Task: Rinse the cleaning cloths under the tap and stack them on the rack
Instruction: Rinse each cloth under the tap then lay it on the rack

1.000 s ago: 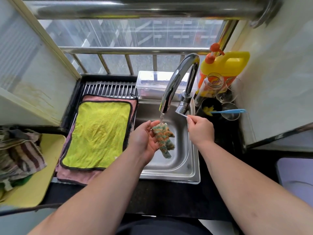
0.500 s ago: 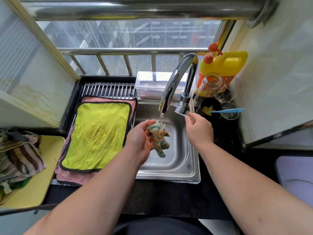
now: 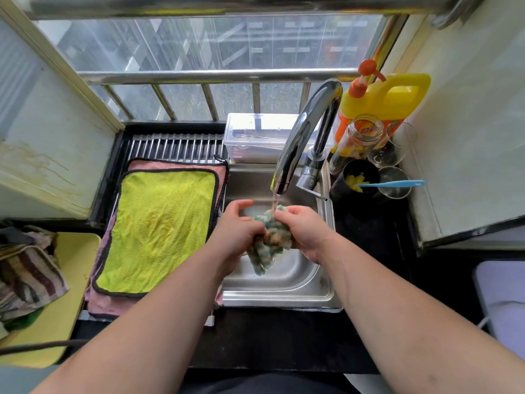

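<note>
both the left hand (image 3: 237, 233) and right hand (image 3: 305, 231) are gripping the bunched cloth (image 3: 270, 245), hanging lengthwise between them under the tap (image 3: 301, 137).

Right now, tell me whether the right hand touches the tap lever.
Apart. Head view: the right hand grips the cloth; sink wall shows between it and the tap lever.

I see: left hand (image 3: 235, 233) bare | right hand (image 3: 306, 231) bare | both forearms (image 3: 159, 322) uncovered up to the near edge | dark garment (image 3: 255, 384) low between them, near centre
</note>
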